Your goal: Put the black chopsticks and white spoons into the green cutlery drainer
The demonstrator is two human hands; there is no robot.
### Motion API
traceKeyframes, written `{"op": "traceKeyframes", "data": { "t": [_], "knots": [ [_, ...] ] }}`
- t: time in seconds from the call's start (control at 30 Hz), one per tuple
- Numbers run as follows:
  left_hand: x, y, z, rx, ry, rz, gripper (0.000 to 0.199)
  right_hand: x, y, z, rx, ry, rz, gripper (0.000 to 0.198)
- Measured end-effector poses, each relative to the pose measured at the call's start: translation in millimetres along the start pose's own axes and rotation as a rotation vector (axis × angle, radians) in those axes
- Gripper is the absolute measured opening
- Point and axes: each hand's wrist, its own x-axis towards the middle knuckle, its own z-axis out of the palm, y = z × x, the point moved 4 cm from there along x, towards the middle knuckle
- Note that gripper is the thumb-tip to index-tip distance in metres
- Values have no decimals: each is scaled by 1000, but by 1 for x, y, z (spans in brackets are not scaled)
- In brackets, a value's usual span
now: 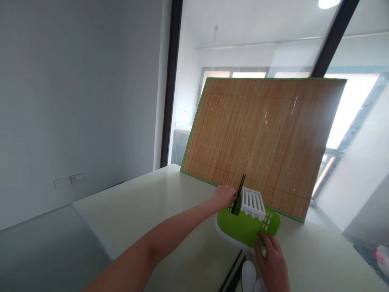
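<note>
A green utensil holder [240,228] with a white base and a raised white slatted rack [253,202] stands on the table. My left hand [224,195] reaches to its back left, fingers closed around dark chopsticks [241,187]. These chopsticks are tilted, with their lower ends in the holder's left compartment. My right hand [271,255] grips the holder's front right corner between thumb and fingers. Just in front of the holder lie more black utensils [234,273], one thin like a chopstick, and white spoons [249,275], partly cut off by the bottom edge.
The white table [146,194] has its left edge beside a grey wall [79,101]. Behind the holder a bamboo mat [258,142] with green edging leans against a glass partition with dark frames. Windows show beyond the glass.
</note>
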Motion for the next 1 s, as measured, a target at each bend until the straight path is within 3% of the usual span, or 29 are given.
{"op": "traceKeyframes", "data": {
  "t": [0.1,0.23,0.37,0.57,0.73,1.0],
  "knots": [
    [-42,3,-2,-8,110,27,23,1,-2,-6,-26,18,22,33],
    [-112,8,12,-54,211,101,13,5,-12,-21,-123,107,44,39],
    [-150,1,19,-110,310,27,14,7,-26,-29,-173,197,52,40],
    [-135,-12,28,-240,164,-68,24,4,-31,-18,-263,97,22,41],
    [-116,-13,37,-341,151,-70,31,0,-20,-9,-329,7,-2,34],
    [-106,-13,33,-204,112,-74,25,1,-20,-9,-289,4,-19,30]
  ]
}}
